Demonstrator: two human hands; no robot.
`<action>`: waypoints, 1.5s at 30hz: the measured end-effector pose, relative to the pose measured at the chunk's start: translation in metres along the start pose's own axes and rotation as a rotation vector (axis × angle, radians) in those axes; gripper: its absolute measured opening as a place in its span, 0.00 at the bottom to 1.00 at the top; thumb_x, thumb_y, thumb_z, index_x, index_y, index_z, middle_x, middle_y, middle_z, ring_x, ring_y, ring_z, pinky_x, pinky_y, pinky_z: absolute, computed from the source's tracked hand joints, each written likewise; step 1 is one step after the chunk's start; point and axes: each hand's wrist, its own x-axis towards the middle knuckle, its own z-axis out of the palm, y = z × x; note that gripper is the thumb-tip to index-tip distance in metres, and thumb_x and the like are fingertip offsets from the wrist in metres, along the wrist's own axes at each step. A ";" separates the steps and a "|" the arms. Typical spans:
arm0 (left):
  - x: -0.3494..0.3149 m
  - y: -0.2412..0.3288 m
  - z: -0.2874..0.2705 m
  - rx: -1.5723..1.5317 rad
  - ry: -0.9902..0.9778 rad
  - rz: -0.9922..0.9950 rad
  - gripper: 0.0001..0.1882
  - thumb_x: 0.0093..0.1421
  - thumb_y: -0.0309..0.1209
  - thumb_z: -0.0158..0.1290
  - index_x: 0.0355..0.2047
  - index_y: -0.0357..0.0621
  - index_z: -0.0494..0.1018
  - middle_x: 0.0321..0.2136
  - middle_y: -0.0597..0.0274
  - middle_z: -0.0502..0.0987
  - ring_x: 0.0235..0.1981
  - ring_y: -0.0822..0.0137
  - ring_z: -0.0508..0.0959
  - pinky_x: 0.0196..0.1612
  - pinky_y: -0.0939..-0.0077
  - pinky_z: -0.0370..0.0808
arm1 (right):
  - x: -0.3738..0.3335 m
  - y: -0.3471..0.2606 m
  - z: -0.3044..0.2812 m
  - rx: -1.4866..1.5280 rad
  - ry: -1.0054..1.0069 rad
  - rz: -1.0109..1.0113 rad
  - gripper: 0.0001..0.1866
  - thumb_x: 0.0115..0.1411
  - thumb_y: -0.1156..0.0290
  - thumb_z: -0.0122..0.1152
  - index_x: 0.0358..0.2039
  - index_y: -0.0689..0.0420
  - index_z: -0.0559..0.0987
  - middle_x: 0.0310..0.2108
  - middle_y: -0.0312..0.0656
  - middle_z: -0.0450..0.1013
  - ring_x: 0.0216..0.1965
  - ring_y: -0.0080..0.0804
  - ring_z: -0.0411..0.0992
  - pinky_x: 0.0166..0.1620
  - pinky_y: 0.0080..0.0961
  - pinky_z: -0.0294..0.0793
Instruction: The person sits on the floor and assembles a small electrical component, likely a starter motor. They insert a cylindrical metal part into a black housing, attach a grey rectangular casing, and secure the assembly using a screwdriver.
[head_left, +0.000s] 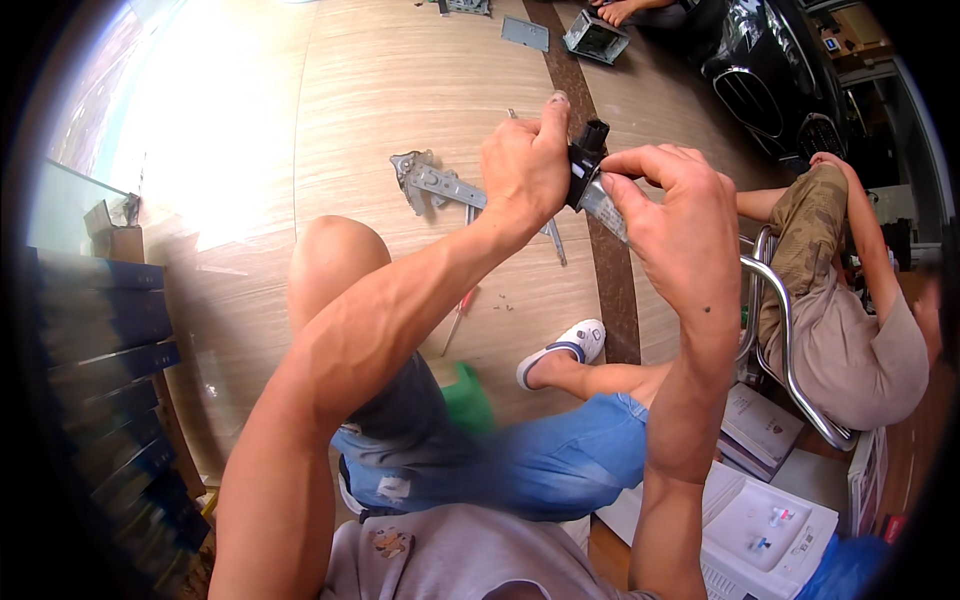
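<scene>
Both hands hold a small electric motor (pixel 604 208) up in front of me, above the floor. It has a black housing with a connector block on top and a silver metal body. My left hand (pixel 527 165) is closed around the black end, thumb pointing up. From the other side, my right hand (pixel 682 205) pinches the part where the silver body meets the housing, thumb and forefinger together. Behind my left hand, a grey metal window regulator (pixel 445 185) with crossed arms lies on the tiled floor, partly hidden by that hand.
A red-handled screwdriver (pixel 461 312) and several small screws (pixel 504 303) lie on the floor. A green plastic stool (pixel 466 400) stands between my legs. Seated at right on a metal-framed chair (pixel 790 345) is another person. Stacked boxes (pixel 105 330) line the left; a metal case (pixel 597 40) sits far off.
</scene>
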 end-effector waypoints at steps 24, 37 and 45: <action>0.001 0.002 0.003 0.018 -0.003 -0.021 0.36 0.64 0.55 0.45 0.19 0.30 0.77 0.17 0.35 0.74 0.25 0.40 0.77 0.38 0.52 0.71 | 0.000 0.001 0.003 -0.131 0.001 -0.024 0.05 0.53 0.75 0.65 0.31 0.60 0.83 0.30 0.47 0.79 0.40 0.46 0.75 0.46 0.39 0.72; -0.005 0.005 0.003 0.113 -0.005 0.033 0.36 0.65 0.54 0.44 0.20 0.31 0.78 0.17 0.36 0.75 0.25 0.40 0.78 0.38 0.52 0.72 | 0.004 0.000 -0.004 -0.188 -0.169 0.015 0.16 0.58 0.75 0.60 0.47 0.60 0.73 0.34 0.58 0.76 0.39 0.58 0.77 0.44 0.47 0.77; -0.005 0.003 0.004 0.075 -0.013 0.035 0.36 0.65 0.55 0.44 0.21 0.31 0.79 0.17 0.36 0.75 0.25 0.40 0.79 0.38 0.52 0.72 | 0.003 0.001 -0.003 -0.194 -0.155 0.032 0.18 0.56 0.77 0.62 0.48 0.59 0.74 0.32 0.52 0.78 0.40 0.54 0.77 0.44 0.45 0.74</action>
